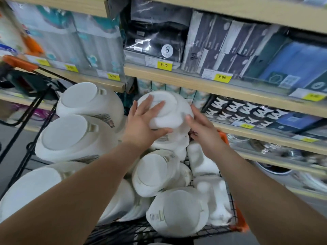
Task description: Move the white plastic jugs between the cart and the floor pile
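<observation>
Above the wire cart (228,206), I see both hands on one white bowl (169,110), which is turned bottom-up toward the camera and sits at the top of the pile. My left hand (141,124) lies across the bowl's base with the fingers (157,106) spread wide and flat on it, the thumb hooked under the near edge. My right hand (203,131) cups the bowl's right side, its fingers curled round the rim, so the bowl is held between the two. Below it, more white bowls (154,174) lie heaped in the cart, most with their bases up; three larger ones (70,133) are stacked at the left. Barcode stickers show on some, too blurred to read. Behind the cart stand wooden shelves (177,71) with packaged goods and yellow price tags (164,65), two of which read 9.90. An orange corner piece (240,225) trims the cart's right edge.
</observation>
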A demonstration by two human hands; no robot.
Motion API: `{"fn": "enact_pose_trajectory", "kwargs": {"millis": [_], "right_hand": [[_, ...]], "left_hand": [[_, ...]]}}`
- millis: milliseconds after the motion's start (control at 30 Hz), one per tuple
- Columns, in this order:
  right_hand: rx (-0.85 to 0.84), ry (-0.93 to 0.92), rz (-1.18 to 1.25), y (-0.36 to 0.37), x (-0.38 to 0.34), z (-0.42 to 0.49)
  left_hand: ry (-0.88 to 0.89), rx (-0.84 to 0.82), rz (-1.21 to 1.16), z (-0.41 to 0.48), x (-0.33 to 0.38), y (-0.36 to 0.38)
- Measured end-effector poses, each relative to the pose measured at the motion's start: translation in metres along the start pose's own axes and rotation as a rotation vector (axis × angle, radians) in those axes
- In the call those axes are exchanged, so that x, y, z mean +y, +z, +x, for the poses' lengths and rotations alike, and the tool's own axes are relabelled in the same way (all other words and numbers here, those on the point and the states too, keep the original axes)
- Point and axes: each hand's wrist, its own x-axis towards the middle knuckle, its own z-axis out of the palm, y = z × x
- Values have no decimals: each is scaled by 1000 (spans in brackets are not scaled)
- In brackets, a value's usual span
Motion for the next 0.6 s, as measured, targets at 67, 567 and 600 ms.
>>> {"fn": "enact_pose_trajectory", "kwargs": {"millis": [67,567,600], "right_hand": [[65,-20,-115,13,-5,4],[154,-103,-576,70,-33,-39],[177,-114,-572,63,-37,-48]], "left_hand": [[-17,20,-7,-2,-2,-4],[-54,-115,61,-34,12,-68],[-22,-102,46,-35,23,-71]]}}
